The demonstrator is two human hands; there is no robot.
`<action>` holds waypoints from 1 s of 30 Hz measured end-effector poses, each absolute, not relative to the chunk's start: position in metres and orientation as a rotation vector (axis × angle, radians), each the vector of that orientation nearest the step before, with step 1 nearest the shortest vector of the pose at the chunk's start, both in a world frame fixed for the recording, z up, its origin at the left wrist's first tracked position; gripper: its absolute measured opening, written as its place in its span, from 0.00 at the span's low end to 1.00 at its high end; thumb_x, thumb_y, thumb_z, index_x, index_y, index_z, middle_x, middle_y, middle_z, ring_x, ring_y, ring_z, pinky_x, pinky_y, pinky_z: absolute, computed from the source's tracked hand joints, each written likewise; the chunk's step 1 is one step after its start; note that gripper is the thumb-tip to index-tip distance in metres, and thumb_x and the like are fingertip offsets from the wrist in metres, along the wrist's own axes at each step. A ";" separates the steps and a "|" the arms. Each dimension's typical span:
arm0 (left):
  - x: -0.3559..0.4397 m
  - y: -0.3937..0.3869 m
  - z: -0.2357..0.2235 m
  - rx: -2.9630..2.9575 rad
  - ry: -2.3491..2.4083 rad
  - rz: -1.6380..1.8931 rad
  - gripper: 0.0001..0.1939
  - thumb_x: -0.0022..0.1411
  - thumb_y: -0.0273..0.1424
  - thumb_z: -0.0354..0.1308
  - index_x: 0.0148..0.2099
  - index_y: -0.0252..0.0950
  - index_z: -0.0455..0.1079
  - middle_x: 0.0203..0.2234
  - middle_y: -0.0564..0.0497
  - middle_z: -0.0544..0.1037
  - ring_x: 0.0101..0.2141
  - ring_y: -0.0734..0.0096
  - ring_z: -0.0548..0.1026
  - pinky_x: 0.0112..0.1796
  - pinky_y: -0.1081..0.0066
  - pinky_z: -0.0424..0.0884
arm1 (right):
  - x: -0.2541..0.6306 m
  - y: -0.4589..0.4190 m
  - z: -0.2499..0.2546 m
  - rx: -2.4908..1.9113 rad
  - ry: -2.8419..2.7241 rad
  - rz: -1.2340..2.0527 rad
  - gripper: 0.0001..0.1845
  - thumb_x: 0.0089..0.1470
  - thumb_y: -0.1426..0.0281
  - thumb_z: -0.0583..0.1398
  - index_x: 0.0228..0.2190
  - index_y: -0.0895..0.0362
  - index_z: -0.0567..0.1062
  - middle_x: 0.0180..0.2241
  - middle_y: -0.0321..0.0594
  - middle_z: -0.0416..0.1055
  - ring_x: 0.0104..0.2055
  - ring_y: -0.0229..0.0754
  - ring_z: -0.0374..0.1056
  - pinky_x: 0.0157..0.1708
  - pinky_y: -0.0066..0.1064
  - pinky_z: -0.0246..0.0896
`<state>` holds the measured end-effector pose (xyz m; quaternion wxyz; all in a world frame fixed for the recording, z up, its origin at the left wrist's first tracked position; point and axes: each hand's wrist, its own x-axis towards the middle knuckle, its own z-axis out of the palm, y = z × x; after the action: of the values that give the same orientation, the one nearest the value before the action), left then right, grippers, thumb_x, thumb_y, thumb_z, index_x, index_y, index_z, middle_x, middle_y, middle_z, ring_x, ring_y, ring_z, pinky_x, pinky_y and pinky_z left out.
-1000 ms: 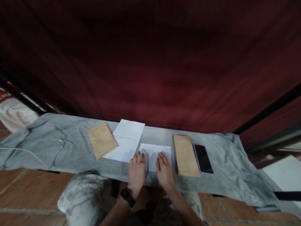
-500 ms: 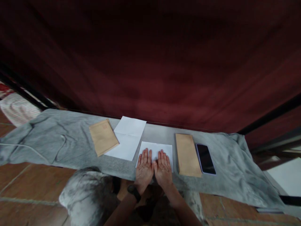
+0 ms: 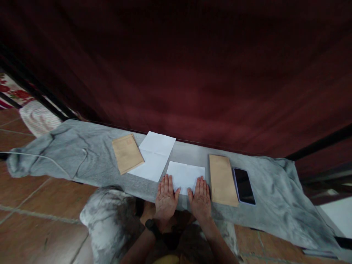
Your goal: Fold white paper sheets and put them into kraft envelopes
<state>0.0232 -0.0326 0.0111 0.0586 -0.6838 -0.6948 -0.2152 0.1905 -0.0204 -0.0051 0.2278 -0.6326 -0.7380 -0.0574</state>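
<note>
A folded sheet of white paper (image 3: 186,174) lies in front of me on the grey cloth. My left hand (image 3: 166,196) rests flat on its left near corner, fingers stretched out and thumb spread. On the right near corner lies my right hand (image 3: 200,198), also flat with fingers extended. The two hands are apart, and the paper shows between and beyond them. To the left is a larger creased white sheet (image 3: 156,152), partly covered by brown envelopes (image 3: 127,153). Right of the folded paper sits a stack of long brown envelopes (image 3: 223,179).
A phone (image 3: 244,186) with a dark screen lies beside the right envelopes. The grey cloth (image 3: 275,190) covers the narrow table. A white cable (image 3: 41,156) runs over its left end. Behind the table hangs a dark red curtain (image 3: 187,91).
Both hands came together at the paper's middle, then slid apart toward its near corners and closer to me. The view has shifted, moving everything slightly right and up.
</note>
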 end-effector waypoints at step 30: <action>0.040 0.043 0.016 -2.439 -1.905 -0.338 0.30 0.68 0.29 0.43 0.71 0.36 0.51 0.68 0.43 0.55 0.68 0.57 0.52 0.64 0.52 0.50 | 0.164 0.048 0.013 -1.679 -2.249 0.114 0.30 0.70 0.61 0.40 0.64 0.63 0.59 0.67 0.47 0.53 0.69 0.47 0.48 0.67 0.45 0.40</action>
<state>0.0400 0.0433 0.0162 0.0142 -0.7834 -0.6118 -0.1085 0.1639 0.0482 0.0128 0.1654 -0.5896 -0.7896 0.0400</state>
